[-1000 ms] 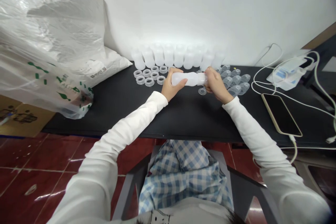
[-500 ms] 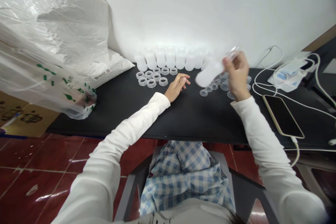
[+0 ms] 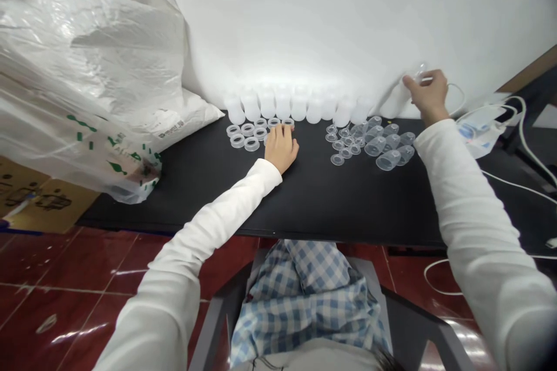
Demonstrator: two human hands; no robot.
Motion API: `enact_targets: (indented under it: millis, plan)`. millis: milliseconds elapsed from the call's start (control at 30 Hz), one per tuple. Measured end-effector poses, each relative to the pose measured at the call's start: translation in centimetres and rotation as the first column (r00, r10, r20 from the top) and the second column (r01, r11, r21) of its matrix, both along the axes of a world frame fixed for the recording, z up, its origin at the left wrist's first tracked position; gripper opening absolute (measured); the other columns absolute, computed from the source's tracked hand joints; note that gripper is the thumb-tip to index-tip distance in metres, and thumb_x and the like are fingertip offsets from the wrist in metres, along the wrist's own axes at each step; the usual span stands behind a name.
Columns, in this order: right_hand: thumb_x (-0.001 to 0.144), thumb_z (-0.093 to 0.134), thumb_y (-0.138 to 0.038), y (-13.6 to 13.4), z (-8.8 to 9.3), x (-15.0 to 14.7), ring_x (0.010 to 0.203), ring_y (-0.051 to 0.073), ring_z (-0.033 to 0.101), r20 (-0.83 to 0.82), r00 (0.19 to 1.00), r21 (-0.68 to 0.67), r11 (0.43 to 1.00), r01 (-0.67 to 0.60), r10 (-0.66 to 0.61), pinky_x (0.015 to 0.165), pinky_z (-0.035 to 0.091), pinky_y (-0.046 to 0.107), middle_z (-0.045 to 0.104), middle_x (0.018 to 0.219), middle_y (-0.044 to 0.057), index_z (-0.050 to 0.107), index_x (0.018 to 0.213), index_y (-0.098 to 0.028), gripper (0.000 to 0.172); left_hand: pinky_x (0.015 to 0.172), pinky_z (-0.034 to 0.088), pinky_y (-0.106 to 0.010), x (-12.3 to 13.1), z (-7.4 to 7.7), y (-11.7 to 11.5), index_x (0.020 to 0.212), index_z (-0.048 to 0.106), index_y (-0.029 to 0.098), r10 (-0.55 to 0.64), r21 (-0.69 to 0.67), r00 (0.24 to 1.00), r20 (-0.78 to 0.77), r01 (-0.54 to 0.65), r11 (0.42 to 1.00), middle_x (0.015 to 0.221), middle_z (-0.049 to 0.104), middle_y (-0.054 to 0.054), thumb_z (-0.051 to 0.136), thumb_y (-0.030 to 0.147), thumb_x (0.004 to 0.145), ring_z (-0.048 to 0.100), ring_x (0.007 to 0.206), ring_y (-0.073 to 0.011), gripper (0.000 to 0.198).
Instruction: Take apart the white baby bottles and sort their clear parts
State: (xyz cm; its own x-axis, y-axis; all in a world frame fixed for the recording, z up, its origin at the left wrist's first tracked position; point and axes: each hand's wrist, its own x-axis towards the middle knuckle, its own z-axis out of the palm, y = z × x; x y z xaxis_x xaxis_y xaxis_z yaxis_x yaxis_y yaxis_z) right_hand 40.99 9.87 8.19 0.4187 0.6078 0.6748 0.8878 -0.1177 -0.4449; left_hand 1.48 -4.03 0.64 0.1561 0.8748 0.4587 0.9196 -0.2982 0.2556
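My left hand reaches over the right end of the translucent screw rings, its fingers bent down and close together. It covers part of the group, and anything under the fingertips is hidden. My right hand is out by the wall, pinching a clear domed cap at the end of a tilted frosted bottle. The bottle's pale body almost blends into the wall. Several frosted bottles stand upright in a row along the wall between my hands.
Small clear nipple-shaped pieces and larger clear domed caps lie right of centre. Big plastic bags fill the left side, above a cardboard box. White cables run along the right of the black table.
My right hand has carried the bottle with its clear cap right and back to the wall. My left hand has shifted left and slightly down, onto the rings. My right sleeve now covers the phone.
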Motion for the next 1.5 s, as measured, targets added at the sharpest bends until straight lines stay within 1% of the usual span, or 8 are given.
enact_targets:
  millis: [433,533,633,733,833,1033,1267,1500]
  plan:
    - [0.069,0.093,-0.030,-1.8,-0.4,-2.4,0.120,0.026,0.062,-0.229,0.973,-0.301,0.949,-0.098,0.029,0.095,0.043,0.042,0.060,0.137,0.036,0.055,0.132,0.000,0.080,0.107,0.046,-0.056,0.2,0.2,-1.4,0.133,0.059,0.006,0.203,-0.137,0.968,-0.148,-0.223,0.965,0.146,0.057,-0.030,0.048,0.014,0.095,0.058,0.131,-0.0443,0.040]
    - [0.064,0.097,-0.021,-2.6,-0.4,-2.8,0.136,0.036,0.050,-0.180,0.982,-0.156,0.987,0.024,-0.052,0.108,0.036,0.052,0.049,0.145,0.039,0.051,0.130,-0.004,0.082,0.105,0.048,-0.056,0.1,0.0,-1.2,0.127,0.060,0.006,0.199,-0.129,0.974,-0.110,-0.213,0.969,0.144,0.058,-0.030,0.050,0.009,0.092,0.059,0.130,-0.0440,0.037]
    - [0.090,0.076,-0.021,-5.2,-1.2,-4.9,0.124,0.034,0.052,-0.044,0.997,0.177,0.983,-0.048,0.056,0.111,0.034,0.057,0.055,0.134,0.031,0.053,0.121,-0.013,0.039,0.106,0.049,-0.054,0.0,-0.1,-0.8,0.125,0.060,0.006,0.134,-0.136,0.987,-0.092,-0.145,0.980,0.137,0.059,-0.029,0.047,0.004,0.091,0.060,0.128,-0.0414,0.036]
    - [0.103,0.049,-0.021,-9.1,-2.5,-8.8,0.107,0.029,0.059,0.169,0.938,0.216,0.917,-0.336,0.304,0.099,0.046,0.049,0.062,0.118,0.021,0.056,0.116,-0.017,0.016,0.109,0.049,-0.050,0.1,-0.3,-0.2,0.124,0.061,0.006,-0.143,-0.160,0.987,-0.075,0.130,0.979,0.130,0.061,-0.026,0.046,0.003,0.092,0.061,0.124,-0.0359,0.035]
    - [0.107,0.043,-0.031,-12.5,-3.4,-12.9,0.094,0.027,0.064,0.299,0.756,-0.195,0.812,-0.550,0.583,0.086,0.049,0.042,0.068,0.101,0.013,0.063,0.109,-0.019,0.024,0.113,0.049,-0.047,0.2,-0.7,0.5,0.126,0.060,0.008,-0.454,-0.138,0.889,-0.054,0.444,0.886,0.132,0.061,-0.023,0.045,0.007,0.095,0.062,0.122,-0.0311,0.035]
    - [0.110,0.036,-0.043,-15.6,-3.7,-16.9,0.078,0.030,0.069,0.418,0.608,-0.678,0.678,-0.285,0.674,0.068,0.037,0.035,0.075,0.083,0.017,0.072,0.101,-0.014,0.047,0.119,0.047,-0.049,-0.2,-1.8,1.3,0.142,0.055,0.011,-0.453,-0.032,0.891,0.038,0.454,0.890,0.143,0.057,-0.020,0.051,0.014,0.096,0.059,0.132,-0.0307,0.047]
    - [0.102,0.054,-0.033,-15.2,-5.3,-16.6,0.096,0.034,0.068,0.333,0.514,-0.608,0.597,-0.524,0.790,0.085,0.050,0.042,0.074,0.101,0.019,0.065,0.117,-0.013,0.028,0.112,0.050,-0.046,0.0,-1.1,0.7,0.147,0.055,0.017,-0.430,-0.198,0.902,0.042,0.429,0.881,0.157,0.054,-0.017,0.051,0.026,0.102,0.060,0.136,-0.0298,0.045]
    - [0.089,0.055,-0.016,-13.4,-7.7,-15.9,0.106,0.029,0.062,-0.005,0.311,-0.350,0.290,-0.891,0.950,0.095,0.058,0.048,0.061,0.117,0.015,0.057,0.130,-0.021,0.041,0.114,0.045,-0.044,0.1,-0.7,0.5,0.134,0.059,0.015,-0.372,-0.225,0.921,0.115,0.389,0.893,0.140,0.065,-0.016,0.054,0.023,0.100,0.062,0.129,-0.0290,0.036]
